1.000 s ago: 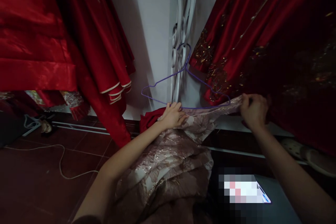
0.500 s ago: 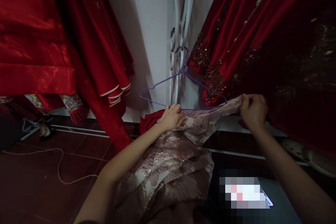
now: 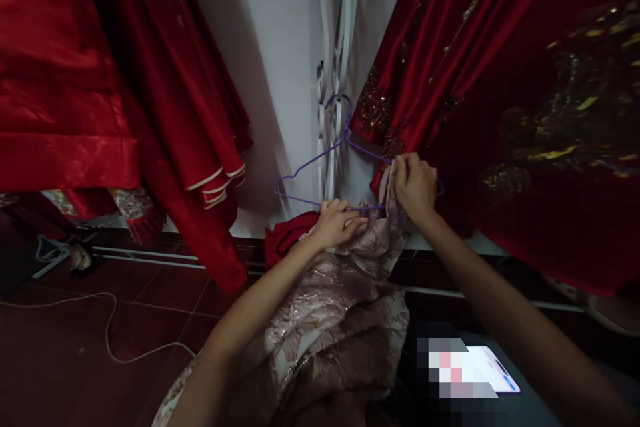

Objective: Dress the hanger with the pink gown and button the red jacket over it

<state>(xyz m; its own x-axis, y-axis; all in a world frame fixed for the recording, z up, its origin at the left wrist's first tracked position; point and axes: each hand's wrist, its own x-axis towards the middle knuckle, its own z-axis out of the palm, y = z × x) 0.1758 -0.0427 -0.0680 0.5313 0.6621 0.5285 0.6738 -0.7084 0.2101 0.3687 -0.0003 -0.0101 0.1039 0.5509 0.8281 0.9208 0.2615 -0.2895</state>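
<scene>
A purple clothes hanger (image 3: 311,163) is held up before me, its hook near white curled metalwork. My left hand (image 3: 336,223) is closed around its bottom bar, together with the upper edge of a pale pink floral brocade garment (image 3: 330,293). That garment, shot with shiny thread, drops from the bar in folds towards me. At the hanger's right arm, my right hand (image 3: 416,185) pinches the garment's edge, pulled up over the bar. The fingertips of both hands are partly hidden by cloth and knuckles.
Red garments hang at left (image 3: 65,80) and right (image 3: 500,100), the right ones with gold embroidery. Bunched red cloth (image 3: 285,237) lies behind the brocade. A lit phone (image 3: 493,367), partly pixelated, is at lower right. A pale cable (image 3: 113,327) crosses the tiled floor.
My right hand has moved left and up, bringing the stretched garment edge from beyond the hanger's right end to its right arm. My left hand keeps its grip on the bar.
</scene>
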